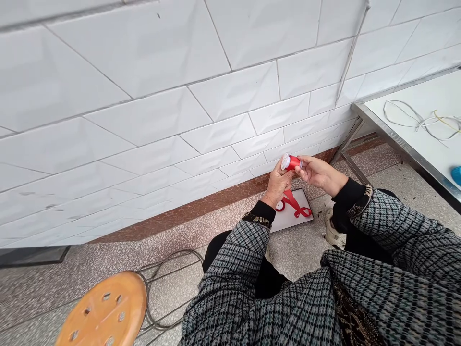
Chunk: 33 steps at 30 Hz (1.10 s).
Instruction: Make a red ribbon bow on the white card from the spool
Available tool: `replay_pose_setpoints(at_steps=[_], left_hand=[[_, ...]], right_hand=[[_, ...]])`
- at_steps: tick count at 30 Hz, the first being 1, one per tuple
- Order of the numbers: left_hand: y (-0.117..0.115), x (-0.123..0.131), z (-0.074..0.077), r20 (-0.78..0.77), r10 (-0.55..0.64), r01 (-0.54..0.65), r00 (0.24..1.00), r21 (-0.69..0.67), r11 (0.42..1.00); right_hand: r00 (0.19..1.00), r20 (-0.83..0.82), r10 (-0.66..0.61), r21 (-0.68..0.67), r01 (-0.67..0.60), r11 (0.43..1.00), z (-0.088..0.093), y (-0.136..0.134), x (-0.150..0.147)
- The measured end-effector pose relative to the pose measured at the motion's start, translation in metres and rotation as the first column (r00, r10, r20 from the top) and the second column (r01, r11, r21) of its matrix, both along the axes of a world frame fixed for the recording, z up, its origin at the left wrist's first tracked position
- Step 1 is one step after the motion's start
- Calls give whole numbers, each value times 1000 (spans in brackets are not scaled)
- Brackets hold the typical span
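Between my two hands is a spool of red ribbon with white end discs, tilted and raised above the floor. My left hand grips it from below at its left end. The fingers of my right hand are closed on its right end. Beneath my hands, a shallow white tray with a dark rim lies on the floor. In it are a loose red ribbon with loops and a small white-and-red roll, partly covered by my left wrist.
An orange round stool with holes stands at lower left, beside a wire rack. A metal-edged table at right carries tangled white cord and a blue object. A white tiled wall rises in front.
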<state>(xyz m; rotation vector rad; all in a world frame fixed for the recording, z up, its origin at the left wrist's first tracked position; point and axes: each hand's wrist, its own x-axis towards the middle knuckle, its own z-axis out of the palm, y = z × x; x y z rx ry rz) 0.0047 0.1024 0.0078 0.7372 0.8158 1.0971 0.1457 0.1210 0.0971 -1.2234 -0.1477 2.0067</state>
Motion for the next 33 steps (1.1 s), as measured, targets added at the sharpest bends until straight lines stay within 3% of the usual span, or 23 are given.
replay_pose_setpoints(at_steps=[4, 7, 11, 15, 18, 21, 25, 33], left_hand=[[2, 0, -1, 59, 15, -17, 998, 27, 999], [3, 5, 1, 118, 56, -55, 991, -9, 998], [2, 13, 4, 191, 96, -89, 977, -43, 995], [-2, 18, 7, 107, 119, -115, 987, -42, 992], [-4, 17, 6, 23, 148, -148, 989, -32, 989], [-5, 14, 3, 5, 131, -130, 991, -19, 991], [-5, 11, 0, 24, 80, -81, 996, 18, 997], [-2, 11, -3, 23, 61, -62, 998, 19, 998]], right_hand=[[998, -41, 38, 4, -38, 999, 2, -3, 4], [997, -26, 66, 184, -60, 981, -2, -13, -1], [968, 235, 88, 440, -187, 878, -12, -22, -13], [892, 443, -91, 491, -156, 857, -19, -12, -15], [907, 394, -152, 439, -41, 897, -19, -4, -12], [960, 261, -104, 324, 15, 946, -16, -1, -9], [994, 103, -47, 196, 26, 980, -13, -2, -7], [1000, 29, -11, 45, 9, 999, -5, -1, 0]])
